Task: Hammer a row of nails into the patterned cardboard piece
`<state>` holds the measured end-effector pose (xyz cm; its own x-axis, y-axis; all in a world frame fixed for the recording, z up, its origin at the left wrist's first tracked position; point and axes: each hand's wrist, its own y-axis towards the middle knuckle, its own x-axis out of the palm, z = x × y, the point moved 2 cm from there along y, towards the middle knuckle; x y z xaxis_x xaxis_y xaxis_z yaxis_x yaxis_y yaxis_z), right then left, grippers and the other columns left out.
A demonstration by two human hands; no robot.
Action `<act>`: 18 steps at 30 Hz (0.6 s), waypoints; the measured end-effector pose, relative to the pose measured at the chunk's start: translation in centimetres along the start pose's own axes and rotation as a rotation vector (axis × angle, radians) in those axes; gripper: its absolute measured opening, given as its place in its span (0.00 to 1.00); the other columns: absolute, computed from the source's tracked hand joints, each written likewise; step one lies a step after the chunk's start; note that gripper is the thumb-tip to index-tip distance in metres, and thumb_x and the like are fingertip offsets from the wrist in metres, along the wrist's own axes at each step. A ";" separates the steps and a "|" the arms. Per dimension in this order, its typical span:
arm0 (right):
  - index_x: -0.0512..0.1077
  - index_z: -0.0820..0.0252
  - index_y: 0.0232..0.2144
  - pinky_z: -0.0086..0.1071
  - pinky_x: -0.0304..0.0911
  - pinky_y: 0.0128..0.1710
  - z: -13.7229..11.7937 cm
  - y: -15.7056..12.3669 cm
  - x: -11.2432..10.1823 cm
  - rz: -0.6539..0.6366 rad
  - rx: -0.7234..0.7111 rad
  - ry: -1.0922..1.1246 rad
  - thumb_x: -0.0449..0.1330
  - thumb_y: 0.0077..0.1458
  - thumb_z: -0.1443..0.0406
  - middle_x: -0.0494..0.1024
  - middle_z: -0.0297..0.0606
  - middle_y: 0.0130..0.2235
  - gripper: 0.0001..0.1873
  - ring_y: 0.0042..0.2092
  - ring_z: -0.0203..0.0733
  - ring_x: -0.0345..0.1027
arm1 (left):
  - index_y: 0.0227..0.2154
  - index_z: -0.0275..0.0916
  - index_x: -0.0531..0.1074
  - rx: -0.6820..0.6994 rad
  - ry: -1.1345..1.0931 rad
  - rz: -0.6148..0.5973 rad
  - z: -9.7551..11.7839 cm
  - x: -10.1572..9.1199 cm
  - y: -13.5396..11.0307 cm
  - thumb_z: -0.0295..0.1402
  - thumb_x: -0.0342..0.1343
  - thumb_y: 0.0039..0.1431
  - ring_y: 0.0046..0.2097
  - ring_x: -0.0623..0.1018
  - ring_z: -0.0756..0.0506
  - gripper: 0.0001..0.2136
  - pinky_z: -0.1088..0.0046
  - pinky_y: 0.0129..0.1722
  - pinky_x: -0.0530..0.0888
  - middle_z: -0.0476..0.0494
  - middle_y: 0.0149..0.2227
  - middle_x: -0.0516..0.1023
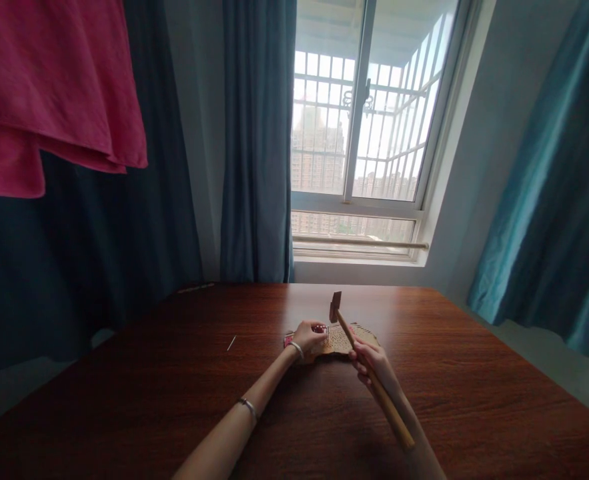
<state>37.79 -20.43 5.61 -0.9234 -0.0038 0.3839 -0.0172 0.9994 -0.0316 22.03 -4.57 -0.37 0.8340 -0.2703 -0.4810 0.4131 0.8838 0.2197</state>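
Note:
My right hand [371,363] is wrapped around the wooden handle of a hammer [393,417]. The hammer's head is raised above the far side of a light tan board [341,342] covered in small dark dots or holes. At the board's left part, my left hand [310,338] is closed in a pinch. Dark red spots with white show at its fingertips, and a thin upright piece seems to stand beside them, too small to name. A small pink item [288,339] peeks out left of my left wrist.
The board lies on a brown wooden table [174,400]. A thin pale stick [231,343] rests to the left. Beyond the table's far edge are a barred window [357,133] and blue curtains [257,147]. A pink cloth [54,87] hangs at the upper left.

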 end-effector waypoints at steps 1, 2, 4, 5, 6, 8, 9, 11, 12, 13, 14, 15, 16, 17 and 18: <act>0.69 0.62 0.40 0.19 0.47 0.08 -0.1 0.0 -0.2 0.023 -0.013 -0.014 0.63 0.40 0.60 0.66 0.26 0.22 0.23 0.15 0.24 0.50 | 0.41 0.34 0.75 0.004 -0.026 -0.009 0.0 -0.1 0.0 0.34 0.62 0.41 0.33 0.75 0.47 0.21 0.74 0.34 0.70 0.45 0.30 0.77; 0.69 0.62 0.42 0.20 0.48 0.08 -0.1 0.0 -0.5 0.045 -0.017 -0.026 0.63 0.39 0.61 0.65 0.25 0.20 0.24 0.15 0.25 0.50 | 0.46 0.34 0.72 0.008 -0.052 -0.014 0.1 -0.3 0.1 0.33 0.63 0.39 0.33 0.75 0.47 0.26 0.73 0.34 0.70 0.46 0.30 0.77; 0.69 0.64 0.44 0.20 0.48 0.08 0.0 0.2 -1.2 0.094 -0.031 -0.068 0.63 0.38 0.63 0.63 0.23 0.17 0.27 0.14 0.26 0.50 | 0.51 0.35 0.67 0.014 -0.112 -0.016 0.3 -0.8 0.2 0.33 0.65 0.37 0.34 0.75 0.46 0.33 0.71 0.36 0.71 0.45 0.32 0.76; 0.69 0.65 0.45 0.21 0.48 0.09 0.0 0.3 -1.6 0.125 -0.050 -0.096 0.62 0.38 0.64 0.62 0.23 0.16 0.27 0.14 0.26 0.50 | 0.52 0.35 0.66 0.019 -0.150 -0.017 0.4 -1.1 0.3 0.34 0.66 0.36 0.35 0.75 0.46 0.35 0.70 0.37 0.71 0.43 0.33 0.76; 0.70 0.66 0.45 0.22 0.49 0.09 0.0 0.4 -2.1 0.163 -0.076 -0.121 0.62 0.38 0.64 0.62 0.23 0.15 0.28 0.14 0.27 0.50 | 0.52 0.35 0.66 0.020 -0.191 -0.018 0.5 -1.5 0.4 0.35 0.66 0.37 0.36 0.75 0.45 0.35 0.69 0.38 0.72 0.42 0.34 0.76; 0.70 0.70 0.45 0.23 0.51 0.10 0.0 0.7 -3.1 0.254 -0.124 -0.172 0.61 0.37 0.63 0.65 0.25 0.15 0.29 0.15 0.28 0.52 | 0.51 0.35 0.67 0.008 -0.268 -0.009 0.6 -2.4 0.5 0.38 0.64 0.40 0.37 0.76 0.44 0.32 0.67 0.39 0.72 0.40 0.35 0.76; 0.70 0.71 0.45 0.23 0.52 0.11 0.0 0.7 -3.6 0.311 -0.143 -0.198 0.61 0.37 0.63 0.66 0.26 0.16 0.30 0.16 0.29 0.54 | 0.49 0.34 0.68 -0.001 -0.296 0.008 0.6 -3.0 0.5 0.39 0.63 0.42 0.38 0.76 0.44 0.29 0.67 0.39 0.72 0.39 0.35 0.76; 0.70 0.73 0.46 0.25 0.55 0.12 -0.1 0.7 -4.6 0.424 -0.166 -0.254 0.60 0.36 0.64 0.68 0.28 0.16 0.32 0.17 0.31 0.56 | 0.47 0.33 0.70 -0.018 -0.314 0.048 0.4 -4.1 0.3 0.40 0.60 0.45 0.40 0.76 0.43 0.25 0.66 0.40 0.72 0.38 0.37 0.76; 0.70 0.73 0.46 0.25 0.56 0.13 -0.2 0.7 -5.1 0.469 -0.176 -0.286 0.59 0.35 0.64 0.69 0.28 0.17 0.32 0.17 0.32 0.57 | 0.47 0.33 0.70 -0.021 -0.300 0.061 0.3 -4.7 0.1 0.40 0.59 0.46 0.41 0.76 0.43 0.25 0.66 0.41 0.72 0.38 0.38 0.76; 0.71 0.72 0.45 0.26 0.56 0.13 -0.3 0.6 -5.5 0.502 -0.185 -0.323 0.59 0.35 0.63 0.70 0.29 0.17 0.31 0.18 0.33 0.58 | 0.47 0.33 0.70 -0.018 -0.265 0.064 0.1 -5.3 -0.2 0.40 0.58 0.47 0.42 0.75 0.42 0.24 0.65 0.42 0.72 0.37 0.39 0.76; 0.72 0.72 0.44 0.26 0.57 0.13 -0.4 0.5 -5.9 0.528 -0.194 -0.365 0.58 0.35 0.63 0.70 0.29 0.17 0.29 0.18 0.33 0.58 | 0.47 0.33 0.70 -0.010 -0.210 0.060 -0.1 -5.7 -0.5 0.40 0.58 0.46 0.43 0.75 0.42 0.25 0.64 0.44 0.71 0.37 0.39 0.76; 0.73 0.71 0.42 0.26 0.57 0.14 -0.5 0.3 -6.2 0.550 -0.199 -0.411 0.58 0.35 0.63 0.69 0.29 0.17 0.28 0.18 0.33 0.58 | 0.47 0.34 0.70 0.004 -0.134 0.052 -0.3 -6.1 -0.9 0.41 0.59 0.46 0.44 0.75 0.41 0.25 0.63 0.46 0.70 0.37 0.40 0.76; 0.74 0.70 0.40 0.27 0.57 0.14 -0.7 0.1 -6.5 0.577 -0.202 -0.461 0.57 0.35 0.63 0.69 0.28 0.16 0.26 0.18 0.34 0.58 | 0.48 0.34 0.70 0.024 -0.044 0.043 -0.5 -6.4 -1.3 0.43 0.60 0.45 0.45 0.74 0.40 0.27 0.63 0.48 0.69 0.37 0.42 0.76; 0.75 0.69 0.37 0.27 0.57 0.14 -0.9 -0.1 -6.8 0.605 -0.202 -0.515 0.57 0.35 0.63 0.68 0.28 0.15 0.24 0.17 0.34 0.59 | 0.48 0.34 0.69 0.052 0.050 0.038 -0.6 -6.6 -1.7 0.44 0.60 0.44 0.46 0.74 0.40 0.28 0.62 0.49 0.68 0.37 0.43 0.75; 0.76 0.68 0.35 0.27 0.57 0.15 -1.0 -0.4 -7.0 0.632 -0.202 -0.569 0.56 0.36 0.62 0.68 0.28 0.14 0.22 0.17 0.35 0.59 | 0.48 0.34 0.70 0.086 0.139 0.034 -0.8 -6.7 -2.1 0.46 0.60 0.44 0.47 0.73 0.39 0.29 0.62 0.50 0.67 0.36 0.44 0.75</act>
<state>44.64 -20.75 3.91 -0.7894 0.5897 -0.1706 0.5812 0.8074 0.1017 15.27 -4.36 1.75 0.7918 -0.1798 -0.5838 0.4203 0.8538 0.3072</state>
